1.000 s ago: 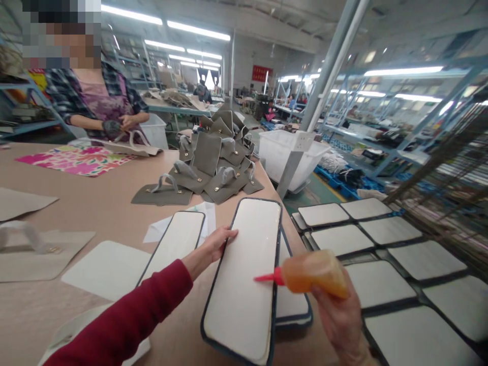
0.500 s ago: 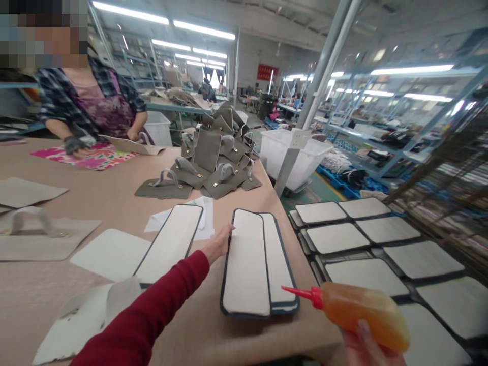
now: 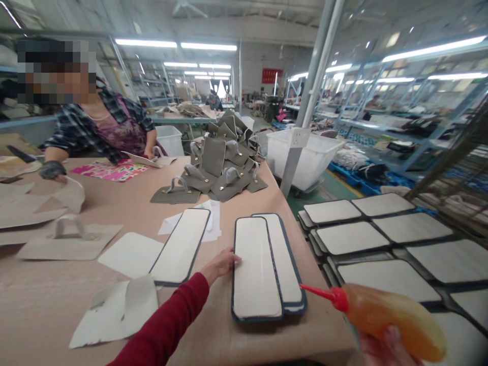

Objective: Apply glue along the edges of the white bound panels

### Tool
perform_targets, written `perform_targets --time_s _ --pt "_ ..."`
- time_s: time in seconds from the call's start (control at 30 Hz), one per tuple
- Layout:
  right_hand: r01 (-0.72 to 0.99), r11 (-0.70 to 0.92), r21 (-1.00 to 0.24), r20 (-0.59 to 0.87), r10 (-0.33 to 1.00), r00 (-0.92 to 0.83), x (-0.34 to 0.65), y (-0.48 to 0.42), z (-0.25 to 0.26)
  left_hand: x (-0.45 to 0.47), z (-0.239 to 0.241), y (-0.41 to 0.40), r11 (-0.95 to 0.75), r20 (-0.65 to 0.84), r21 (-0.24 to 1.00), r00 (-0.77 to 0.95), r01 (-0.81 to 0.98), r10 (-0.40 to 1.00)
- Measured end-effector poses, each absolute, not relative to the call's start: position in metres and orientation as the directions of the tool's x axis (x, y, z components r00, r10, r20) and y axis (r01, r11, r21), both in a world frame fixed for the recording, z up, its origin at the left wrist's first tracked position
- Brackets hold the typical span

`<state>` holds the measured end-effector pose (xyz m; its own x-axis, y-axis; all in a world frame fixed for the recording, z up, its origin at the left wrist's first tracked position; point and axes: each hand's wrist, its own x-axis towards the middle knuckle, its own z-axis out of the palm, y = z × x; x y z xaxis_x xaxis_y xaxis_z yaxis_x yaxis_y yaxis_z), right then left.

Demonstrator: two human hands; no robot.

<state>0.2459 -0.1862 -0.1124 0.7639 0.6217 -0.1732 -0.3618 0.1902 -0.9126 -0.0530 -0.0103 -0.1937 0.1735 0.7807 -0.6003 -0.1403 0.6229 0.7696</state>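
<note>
Head view: the landmark is the top panel [image 3: 255, 269], a long white board with a dark bound edge. It lies lengthwise near the right edge of the table [image 3: 213, 330], stacked on a second panel [image 3: 285, 259] that sticks out from under its right side.

The left hand [image 3: 221, 263], on a red sleeve, lies against the top panel's left edge with the fingers spread flat and closed around nothing. It seems set there to keep the board from sliding.

The right hand [image 3: 385, 349], low and to the right of the top panel, is wrapped around an amber squeeze bottle [image 3: 392, 320]. The bottle is held on its side, so its red nozzle [image 3: 324, 295] points at the stack's right edge without touching it.

Left of the top panel lies a third panel [image 3: 181, 244], resting partly on a white sheet [image 3: 131, 254] and some paper [image 3: 208, 223]. A pale cut piece [image 3: 118, 310] lies nearer the camera.

Beyond the top panel is a pile of grey flaps with handles [image 3: 221, 168]. To its right, off the table, more panels lie side by side on a rack [image 3: 354, 236], probably spaced so they do not touch.

Far left of the top panel, a co-worker [image 3: 110, 132] leans over a floral cloth [image 3: 109, 169].
</note>
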Motion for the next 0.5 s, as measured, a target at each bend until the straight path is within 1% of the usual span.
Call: perform_targets --time_s 0.1,0.2,0.37,0.5 --pt "-0.452 0.245 -0.858 -0.21 0.636 0.743 0.227 -0.163 -0.095 -0.042 -0.195 -0.02 0.538 -0.526 0.816 0.114 -0.211 0.843" --pt "-0.445 0.29 -0.847 -0.154 0.667 0.729 0.207 -0.136 -0.083 -0.043 -0.189 -0.02 0.474 -0.46 0.842 0.118 -0.259 0.88" --pt "-0.36 0.311 -0.88 -0.033 0.716 0.698 0.18 -0.085 -0.077 -0.073 -0.151 -0.013 0.405 -0.342 0.881 0.262 -0.243 0.902" --pt "-0.301 0.388 -0.871 0.115 0.757 0.643 0.166 -0.041 -0.063 -0.103 -0.104 -0.016 0.419 -0.324 0.877 0.356 -0.236 0.877"
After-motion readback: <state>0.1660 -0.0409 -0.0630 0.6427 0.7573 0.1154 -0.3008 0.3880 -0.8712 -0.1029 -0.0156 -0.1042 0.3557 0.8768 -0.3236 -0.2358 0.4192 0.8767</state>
